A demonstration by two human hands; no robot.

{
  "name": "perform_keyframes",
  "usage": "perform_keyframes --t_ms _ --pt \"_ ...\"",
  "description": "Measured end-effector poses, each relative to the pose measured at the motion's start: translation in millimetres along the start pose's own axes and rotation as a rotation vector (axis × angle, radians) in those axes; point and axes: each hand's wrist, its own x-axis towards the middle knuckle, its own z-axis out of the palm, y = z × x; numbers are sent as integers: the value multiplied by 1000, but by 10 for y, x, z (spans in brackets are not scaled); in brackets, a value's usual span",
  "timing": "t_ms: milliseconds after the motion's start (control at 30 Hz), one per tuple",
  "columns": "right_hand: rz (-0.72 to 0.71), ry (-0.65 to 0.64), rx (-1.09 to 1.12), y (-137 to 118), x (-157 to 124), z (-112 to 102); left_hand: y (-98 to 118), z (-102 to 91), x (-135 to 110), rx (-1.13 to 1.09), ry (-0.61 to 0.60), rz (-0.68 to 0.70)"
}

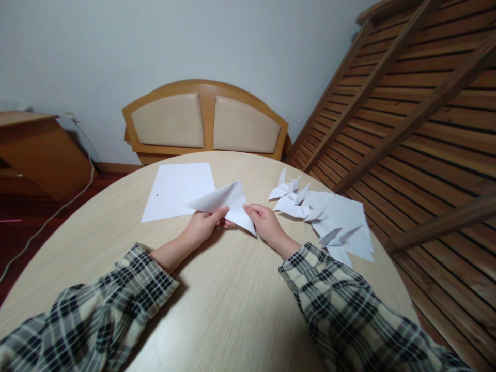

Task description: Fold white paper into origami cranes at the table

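A partly folded sheet of white paper (pixel 232 202) is held in both hands just above the table, with creases running to its upper point. My left hand (pixel 207 222) pinches its lower left part, thumb on top and fingers beneath. At the right edge, my right hand (pixel 264 221) grips the paper between thumb and fingers. Behind the left side of the folded paper lies a flat white sheet (pixel 178 188) with a small dark spot. To the right of my right hand stand several folded paper cranes (pixel 290 201), some resting on white sheets (pixel 344 217).
The round, light wooden table (pixel 232 299) carries everything. Beyond it are a wooden headboard (pixel 208 119) with cream panels and a pale wall. A slatted wooden frame (pixel 411 113) leans at the right. On the left are a brown desk (pixel 39 155) and a white cable (pixel 54 217).
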Motion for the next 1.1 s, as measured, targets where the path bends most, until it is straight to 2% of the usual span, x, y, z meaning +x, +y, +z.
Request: perform_keyframes --t_ms 267,433,900,1100 --pt "-32 -26 -8 -10 0 -3 -22 -14 41 -84 49 14" --pt "-44 8 -67 7 -2 -5 -13 -12 25 -77 45 8" --pt "53 -5 -27 12 -16 -9 -14 -4 25 -96 48 7" --pt "56 -46 44 -9 -29 -1 -2 -9 54 -189 115 4"
